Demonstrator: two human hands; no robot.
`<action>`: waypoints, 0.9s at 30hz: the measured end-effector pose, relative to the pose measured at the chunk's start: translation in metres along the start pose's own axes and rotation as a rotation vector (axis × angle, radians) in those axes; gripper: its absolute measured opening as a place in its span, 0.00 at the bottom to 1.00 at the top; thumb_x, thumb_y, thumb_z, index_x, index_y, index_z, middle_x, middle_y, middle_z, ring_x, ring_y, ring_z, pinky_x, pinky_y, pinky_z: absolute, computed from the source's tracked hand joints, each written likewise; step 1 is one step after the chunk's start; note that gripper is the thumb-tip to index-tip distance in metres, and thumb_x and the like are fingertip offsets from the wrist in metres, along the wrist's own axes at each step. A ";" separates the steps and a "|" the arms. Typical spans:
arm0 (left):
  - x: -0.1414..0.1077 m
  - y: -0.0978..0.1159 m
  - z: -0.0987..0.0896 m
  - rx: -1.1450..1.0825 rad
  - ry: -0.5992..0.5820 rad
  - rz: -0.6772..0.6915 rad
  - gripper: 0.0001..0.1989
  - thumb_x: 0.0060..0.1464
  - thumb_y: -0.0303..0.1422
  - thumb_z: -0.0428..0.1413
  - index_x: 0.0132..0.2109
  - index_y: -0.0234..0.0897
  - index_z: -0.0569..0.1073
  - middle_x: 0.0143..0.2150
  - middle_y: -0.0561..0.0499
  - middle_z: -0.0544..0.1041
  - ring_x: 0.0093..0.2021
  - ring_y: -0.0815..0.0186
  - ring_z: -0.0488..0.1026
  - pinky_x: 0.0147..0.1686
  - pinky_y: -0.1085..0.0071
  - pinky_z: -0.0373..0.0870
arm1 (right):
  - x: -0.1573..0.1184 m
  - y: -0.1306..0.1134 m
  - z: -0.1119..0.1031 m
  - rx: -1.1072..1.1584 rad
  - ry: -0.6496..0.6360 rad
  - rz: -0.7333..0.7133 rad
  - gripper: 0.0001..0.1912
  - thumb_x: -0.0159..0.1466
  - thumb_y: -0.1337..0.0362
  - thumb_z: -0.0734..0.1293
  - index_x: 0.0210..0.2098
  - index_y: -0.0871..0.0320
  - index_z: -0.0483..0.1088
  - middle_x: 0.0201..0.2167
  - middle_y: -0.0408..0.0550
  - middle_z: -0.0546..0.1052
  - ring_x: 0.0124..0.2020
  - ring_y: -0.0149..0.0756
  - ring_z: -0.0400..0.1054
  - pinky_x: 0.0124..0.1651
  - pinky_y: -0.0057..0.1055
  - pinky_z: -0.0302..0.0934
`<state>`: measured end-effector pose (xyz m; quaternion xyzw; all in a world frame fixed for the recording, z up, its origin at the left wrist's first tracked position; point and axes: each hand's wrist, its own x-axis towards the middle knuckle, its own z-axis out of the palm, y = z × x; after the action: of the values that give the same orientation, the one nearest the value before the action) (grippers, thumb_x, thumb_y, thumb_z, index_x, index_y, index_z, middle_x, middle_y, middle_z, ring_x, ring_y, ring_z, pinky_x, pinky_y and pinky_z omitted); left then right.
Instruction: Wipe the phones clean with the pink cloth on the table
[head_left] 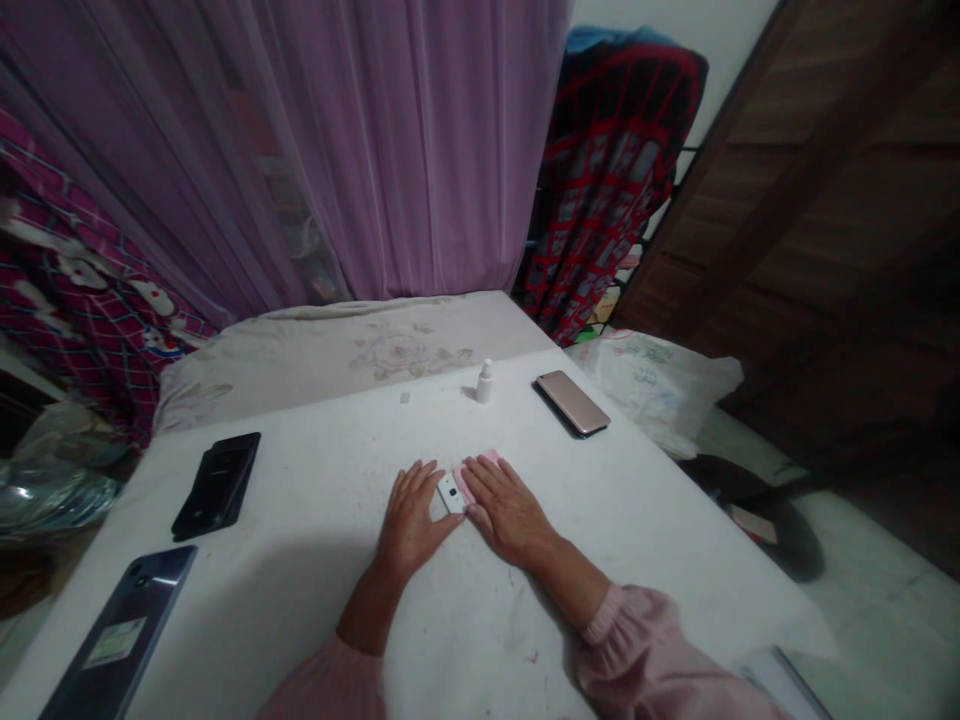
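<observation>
My left hand (409, 515) lies palm down on the white table (315, 500), its fingertips against the side of a small white device (451, 494) with a dark round spot. My right hand (506, 510) lies over a pink flat case (466, 486), its fingers reaching the device's other side. Much of the case is hidden under those fingers, and only a strip shows beyond them (489, 457). Both pink sleeves end at the wrists. Nothing shows whether the device sits inside the case.
On the table are a gold smartphone (572, 402), a black phone (217, 485), a dark phone with a label (118, 635), a small white bottle (484, 382) and a tiny white square (404, 397). A floral cushion (337, 360) and purple curtain (375, 150) lie beyond.
</observation>
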<state>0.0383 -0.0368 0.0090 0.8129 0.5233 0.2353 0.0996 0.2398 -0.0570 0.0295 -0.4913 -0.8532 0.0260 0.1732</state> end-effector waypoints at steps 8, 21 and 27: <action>0.001 0.000 -0.001 -0.001 -0.012 -0.003 0.27 0.50 0.39 0.62 0.57 0.40 0.69 0.62 0.42 0.69 0.65 0.49 0.62 0.64 0.47 0.53 | 0.002 0.009 0.005 -0.067 0.076 0.185 0.27 0.70 0.60 0.56 0.66 0.62 0.56 0.65 0.59 0.61 0.67 0.50 0.53 0.66 0.54 0.47; 0.001 -0.002 0.003 0.023 0.035 -0.009 0.25 0.51 0.39 0.61 0.55 0.39 0.68 0.61 0.40 0.70 0.64 0.49 0.63 0.63 0.47 0.56 | -0.006 0.011 -0.007 -0.033 0.035 0.066 0.25 0.70 0.59 0.56 0.65 0.58 0.58 0.65 0.55 0.62 0.66 0.47 0.54 0.67 0.53 0.47; 0.003 -0.006 0.001 0.026 0.005 0.017 0.26 0.51 0.40 0.62 0.56 0.40 0.69 0.62 0.42 0.70 0.64 0.49 0.63 0.63 0.47 0.56 | 0.001 0.001 -0.005 0.005 -0.022 0.021 0.26 0.71 0.59 0.55 0.66 0.60 0.56 0.66 0.54 0.60 0.67 0.47 0.52 0.68 0.51 0.45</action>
<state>0.0353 -0.0310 0.0064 0.8181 0.5195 0.2312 0.0859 0.2414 -0.0565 0.0344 -0.4995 -0.8497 0.0354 0.1650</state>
